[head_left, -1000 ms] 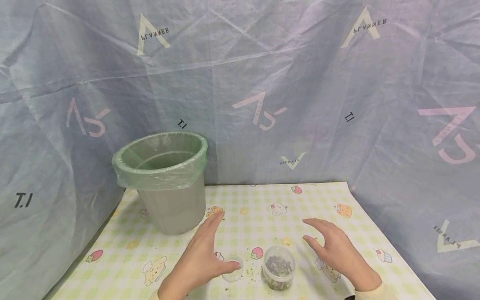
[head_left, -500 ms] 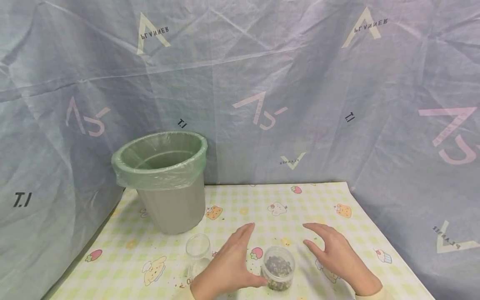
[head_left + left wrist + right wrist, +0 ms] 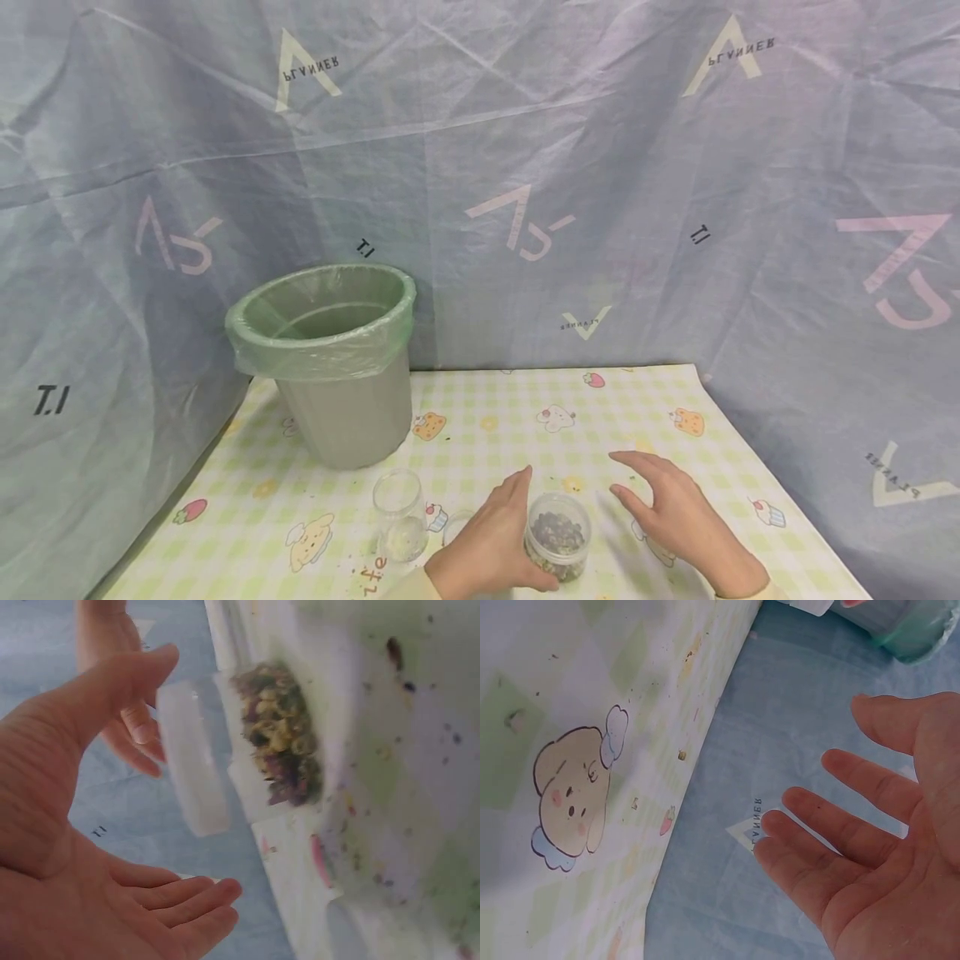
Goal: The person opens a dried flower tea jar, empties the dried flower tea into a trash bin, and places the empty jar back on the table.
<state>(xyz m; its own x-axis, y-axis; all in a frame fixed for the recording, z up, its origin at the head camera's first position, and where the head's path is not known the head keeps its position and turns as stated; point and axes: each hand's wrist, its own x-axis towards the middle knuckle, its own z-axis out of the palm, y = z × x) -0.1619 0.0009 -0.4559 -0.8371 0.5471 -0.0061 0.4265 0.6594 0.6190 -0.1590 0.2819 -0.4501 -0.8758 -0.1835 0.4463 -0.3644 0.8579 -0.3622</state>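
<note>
A clear plastic jar with a translucent rim stands upright, partly filled with dried flower or herb bits. Close at its left is my left hand, thumb and straight fingers spread on either side; whether the skin touches the jar cannot be told. To the jar's right, my right hand hovers apart from it, fingers loosely extended and palm bare in the right wrist view. Left of my left hand stands a second clear jar, seemingly without contents. A clear round lid-like piece is partly hidden behind the left hand.
A grey bin with a green plastic liner stands at the back left of the table. Small crumbs are scattered over the checked tablecloth. A grey-blue cloth hangs behind and at both sides.
My left hand has moved right, from beside the second jar to the filled jar. That second jar, hidden earlier, now shows at the left. My right hand has barely shifted.
</note>
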